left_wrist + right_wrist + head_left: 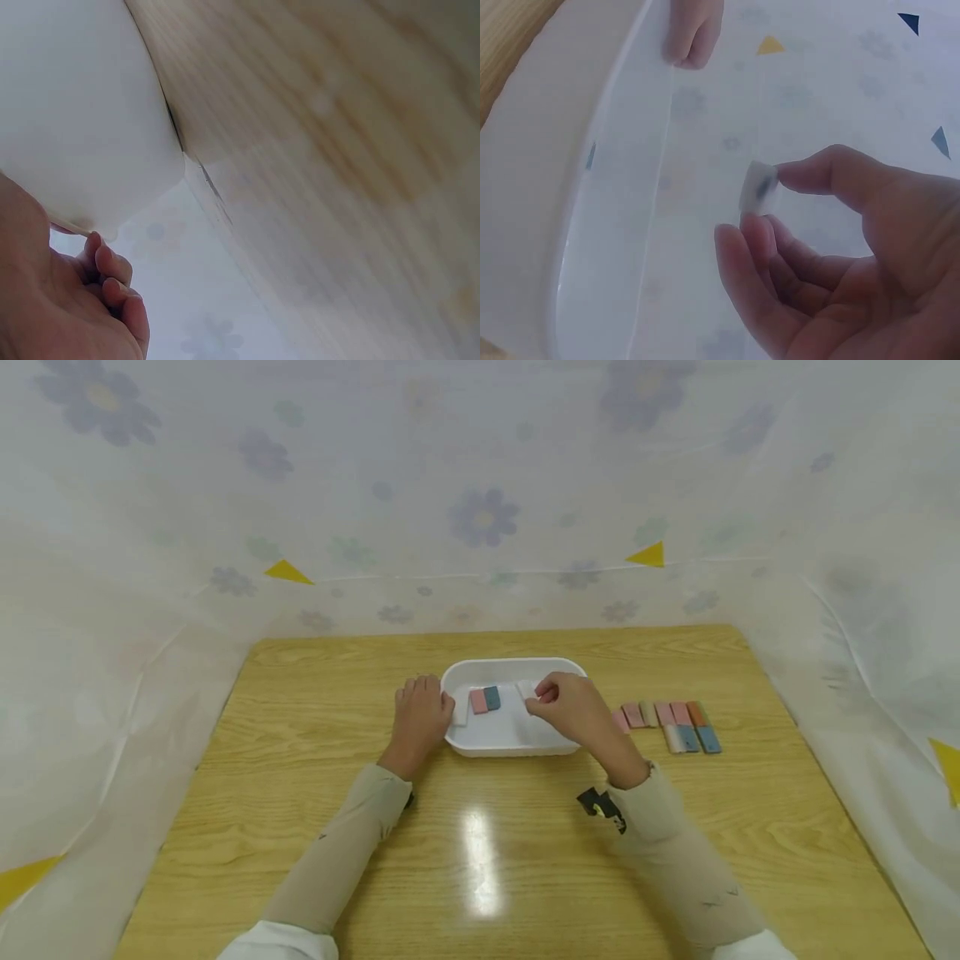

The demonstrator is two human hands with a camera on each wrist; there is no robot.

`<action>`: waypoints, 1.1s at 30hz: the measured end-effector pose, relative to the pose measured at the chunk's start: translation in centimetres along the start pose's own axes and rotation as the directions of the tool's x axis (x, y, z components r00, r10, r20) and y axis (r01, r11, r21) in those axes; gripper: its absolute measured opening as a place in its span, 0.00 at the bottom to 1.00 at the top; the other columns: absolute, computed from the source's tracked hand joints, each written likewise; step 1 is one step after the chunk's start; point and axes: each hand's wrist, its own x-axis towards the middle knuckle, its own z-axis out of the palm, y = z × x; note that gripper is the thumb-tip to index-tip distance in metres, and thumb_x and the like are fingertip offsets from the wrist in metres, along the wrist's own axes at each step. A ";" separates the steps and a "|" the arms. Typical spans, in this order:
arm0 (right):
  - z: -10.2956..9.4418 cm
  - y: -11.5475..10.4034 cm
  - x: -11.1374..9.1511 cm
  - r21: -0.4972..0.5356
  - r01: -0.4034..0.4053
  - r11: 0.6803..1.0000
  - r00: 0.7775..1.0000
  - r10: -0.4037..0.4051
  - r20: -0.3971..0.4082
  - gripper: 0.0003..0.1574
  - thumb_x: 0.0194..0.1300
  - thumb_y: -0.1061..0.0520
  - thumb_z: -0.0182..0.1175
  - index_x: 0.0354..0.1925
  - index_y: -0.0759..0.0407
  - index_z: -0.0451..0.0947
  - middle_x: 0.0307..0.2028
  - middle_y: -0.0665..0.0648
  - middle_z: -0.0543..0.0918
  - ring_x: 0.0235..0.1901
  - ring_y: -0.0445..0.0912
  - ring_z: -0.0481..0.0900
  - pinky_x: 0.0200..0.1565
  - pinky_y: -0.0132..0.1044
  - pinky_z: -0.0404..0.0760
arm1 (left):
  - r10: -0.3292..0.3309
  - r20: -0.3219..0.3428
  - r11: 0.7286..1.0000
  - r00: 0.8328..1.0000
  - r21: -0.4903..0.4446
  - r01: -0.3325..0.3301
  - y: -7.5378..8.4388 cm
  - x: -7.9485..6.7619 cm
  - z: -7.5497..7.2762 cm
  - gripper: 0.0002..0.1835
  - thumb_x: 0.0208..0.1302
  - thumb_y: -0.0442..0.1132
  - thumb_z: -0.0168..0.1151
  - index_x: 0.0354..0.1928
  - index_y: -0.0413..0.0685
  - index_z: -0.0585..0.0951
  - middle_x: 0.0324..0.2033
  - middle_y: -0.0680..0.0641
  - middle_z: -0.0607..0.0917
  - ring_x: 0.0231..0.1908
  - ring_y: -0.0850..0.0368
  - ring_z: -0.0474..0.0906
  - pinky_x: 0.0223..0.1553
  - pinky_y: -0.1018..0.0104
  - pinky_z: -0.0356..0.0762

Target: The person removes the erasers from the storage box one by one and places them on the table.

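A white plastic tray (517, 750) sits on the wooden table. My left hand (422, 718) grips its left rim; in the left wrist view, the curled fingers (112, 270) meet the rim. Above the tray's right half, my right hand (573, 702) pinches a small white rectangular block (756, 187) between thumb and fingertips. The block carries a dark mark, too blurred to read. Inside the tray lie a pink block (478, 702) and a blue block (492, 697) side by side, with another white block (461, 710) by the left wall near my left thumb.
Right of the tray, several small blocks in pink, beige, orange and blue (708, 740) lie in rows on the table (375, 877). A pale flowered sheet (480, 602) hangs around the back and sides, with yellow triangles (648, 555) on it.
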 end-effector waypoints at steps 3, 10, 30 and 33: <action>-0.9 1.7 -0.4 -0.012 -0.024 1.000 0.999 0.024 -0.021 0.16 0.59 0.50 0.60 0.38 0.61 0.78 0.31 0.55 0.80 0.30 0.47 0.77 0.36 0.42 0.74 | 0.005 -0.006 1.000 1.000 0.001 -0.005 0.0 0.0 0.0 0.14 0.65 0.43 0.47 0.39 0.38 0.73 0.37 0.42 0.76 0.39 0.47 0.67 0.38 0.57 0.61; -3.2 5.9 -1.4 -0.044 -0.127 0.991 0.992 0.126 -0.018 0.19 0.61 0.49 0.59 0.41 0.64 0.76 0.34 0.60 0.80 0.31 0.50 0.76 0.32 0.41 0.75 | 0.012 -0.015 1.000 1.000 0.002 -0.012 -0.1 -0.1 0.1 0.13 0.65 0.43 0.47 0.38 0.39 0.72 0.35 0.43 0.75 0.38 0.47 0.66 0.37 0.57 0.61; -6.5 15.2 -5.3 -0.101 -0.203 0.974 0.979 0.198 -0.055 0.22 0.61 0.50 0.58 0.40 0.70 0.73 0.36 0.67 0.78 0.34 0.55 0.76 0.31 0.43 0.74 | 0.003 -0.014 1.000 1.000 -0.012 -0.004 -0.1 -0.1 0.2 0.12 0.65 0.43 0.47 0.38 0.39 0.72 0.34 0.43 0.75 0.36 0.48 0.65 0.37 0.57 0.60; -6.3 16.0 -5.3 -0.110 -0.216 0.970 0.976 0.212 -0.053 0.21 0.61 0.51 0.59 0.38 0.70 0.71 0.35 0.67 0.77 0.33 0.56 0.75 0.31 0.44 0.73 | 0.007 -0.011 1.000 1.000 -0.016 -0.007 -0.1 -0.1 0.2 0.13 0.65 0.43 0.47 0.38 0.39 0.72 0.34 0.43 0.75 0.37 0.48 0.66 0.37 0.57 0.61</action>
